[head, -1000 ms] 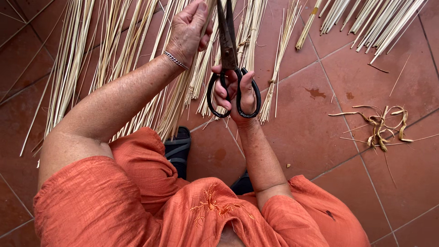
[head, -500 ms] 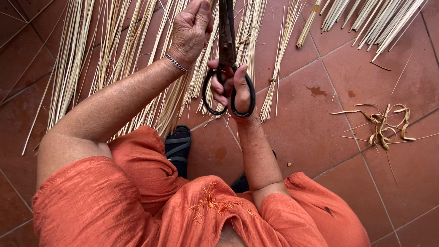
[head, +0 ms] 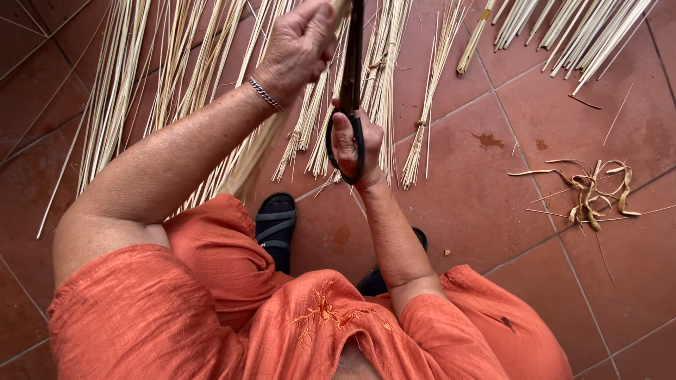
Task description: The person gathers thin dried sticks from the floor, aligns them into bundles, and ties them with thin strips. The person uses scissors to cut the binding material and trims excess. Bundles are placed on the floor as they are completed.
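Scissors closed and turned edge-on against the held stalk

The large dark scissors (head: 350,84), whose two finger loops were seen spread apart a second ago, are now seen with the loops brought together into a single narrow outline, so the blades appear to have been shut. The handle is grasped by the right hand (head: 354,144), with the fingers passed through the loops and clenched. A pale stalk (head: 340,8) is gripped in the closed left hand (head: 299,46) at the top edge of the view, just beside the blades; whether it has been cut through cannot be told. It is judged that one snip has just been completed. Bundles of straw (head: 176,77) lie spread on the tiled floor (head: 493,232), and curled trimmings (head: 588,190) lie well apart to the right.
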